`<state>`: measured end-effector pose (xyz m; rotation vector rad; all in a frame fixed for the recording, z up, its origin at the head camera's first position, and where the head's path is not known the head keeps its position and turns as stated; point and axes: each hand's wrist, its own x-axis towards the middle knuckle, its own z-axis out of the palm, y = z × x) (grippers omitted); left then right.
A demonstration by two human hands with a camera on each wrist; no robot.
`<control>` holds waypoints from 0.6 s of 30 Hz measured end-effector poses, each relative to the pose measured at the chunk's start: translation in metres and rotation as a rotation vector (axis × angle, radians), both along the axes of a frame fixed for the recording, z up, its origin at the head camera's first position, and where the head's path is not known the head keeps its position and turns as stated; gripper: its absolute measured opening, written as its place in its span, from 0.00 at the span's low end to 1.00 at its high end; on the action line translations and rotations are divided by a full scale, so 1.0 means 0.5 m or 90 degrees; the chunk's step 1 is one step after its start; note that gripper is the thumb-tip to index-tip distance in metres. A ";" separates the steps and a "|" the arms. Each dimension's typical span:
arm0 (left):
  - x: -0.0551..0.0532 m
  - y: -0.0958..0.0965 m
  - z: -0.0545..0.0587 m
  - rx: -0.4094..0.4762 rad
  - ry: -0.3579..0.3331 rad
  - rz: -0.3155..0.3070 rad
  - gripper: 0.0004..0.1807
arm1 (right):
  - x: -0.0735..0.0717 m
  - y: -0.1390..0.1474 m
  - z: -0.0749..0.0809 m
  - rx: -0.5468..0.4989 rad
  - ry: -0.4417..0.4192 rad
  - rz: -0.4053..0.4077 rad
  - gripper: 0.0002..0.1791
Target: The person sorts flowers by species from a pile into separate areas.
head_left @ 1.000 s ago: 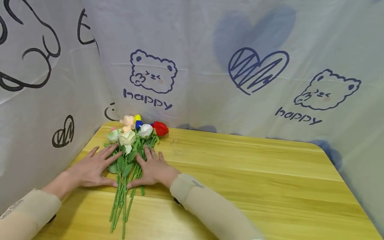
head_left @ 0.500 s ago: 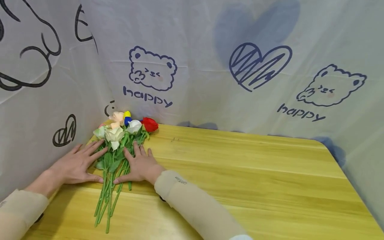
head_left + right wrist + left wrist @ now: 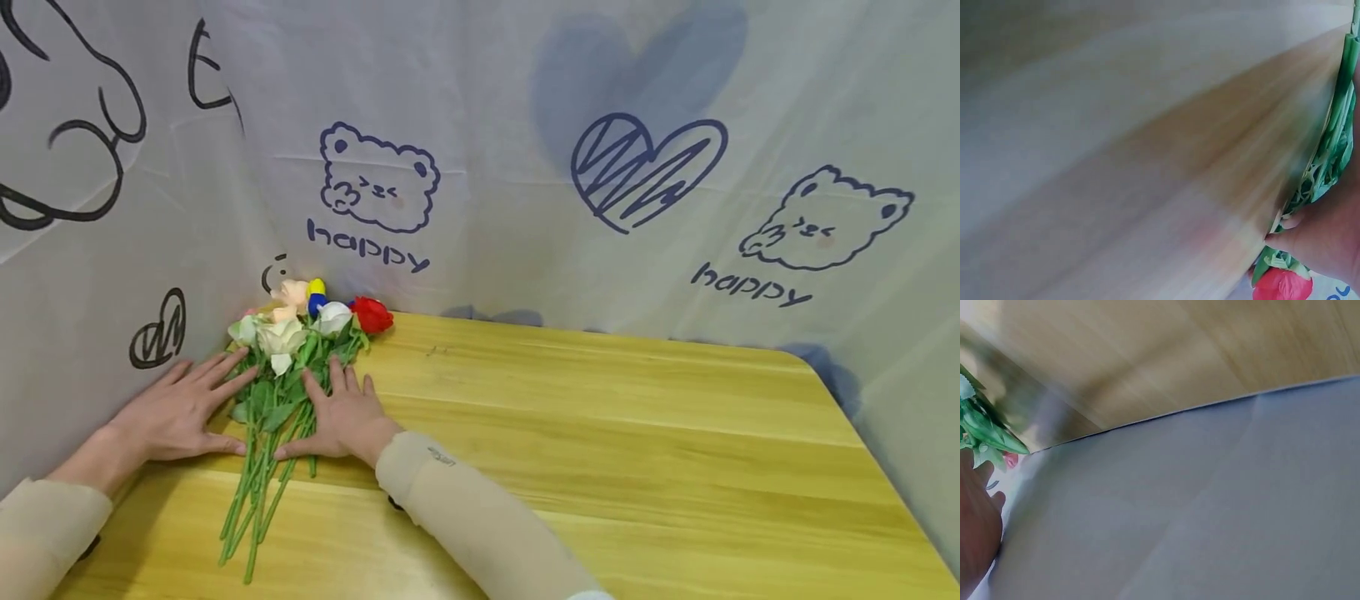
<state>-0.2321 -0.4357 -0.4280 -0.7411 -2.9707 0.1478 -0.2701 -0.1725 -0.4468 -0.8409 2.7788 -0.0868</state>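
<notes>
A bunch of artificial roses lies on the left part of the wooden table, blooms toward the back wall and green stems [image 3: 258,500] toward the front. Among the blooms are a cream rose [image 3: 282,337], a white rose [image 3: 332,317], a peach rose [image 3: 291,293], a red rose [image 3: 372,315] and a blue-and-yellow piece [image 3: 317,298]. My left hand [image 3: 176,414] rests against the bunch's left side, fingers spread. On the other side my right hand [image 3: 341,422] touches leaves and stems, fingers also spread. In the right wrist view the red rose [image 3: 1282,285] shows beyond the right hand [image 3: 1319,240].
The wooden table [image 3: 600,433] stretches away to the right of the bunch. Pale cloth walls [image 3: 510,242] with printed bears and hearts stand behind it and along its left side. The left cloth wall [image 3: 1179,506] is close to the left hand.
Both hands and the bunch between them have slid left across the table toward the left wall, mostly in the first half second. The fingers stay spread on both sides.
</notes>
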 end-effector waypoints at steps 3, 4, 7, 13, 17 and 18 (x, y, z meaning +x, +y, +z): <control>0.007 0.005 -0.002 0.000 0.010 0.003 0.63 | 0.004 0.011 -0.001 -0.017 0.002 0.006 0.65; 0.009 0.008 0.000 0.000 0.011 0.006 0.63 | 0.005 0.016 -0.001 -0.025 0.004 0.010 0.65; 0.018 0.020 0.010 0.000 -0.001 0.027 0.64 | 0.009 0.034 0.002 -0.061 0.003 0.025 0.64; 0.036 0.060 0.035 0.015 -0.018 0.072 0.58 | 0.020 0.074 0.011 -0.156 -0.021 0.033 0.60; 0.053 0.091 0.042 0.050 -0.002 0.068 0.54 | 0.030 0.100 0.020 -0.239 -0.049 0.025 0.59; 0.058 0.098 0.043 0.061 0.002 0.067 0.53 | 0.033 0.106 0.022 -0.260 -0.055 0.026 0.59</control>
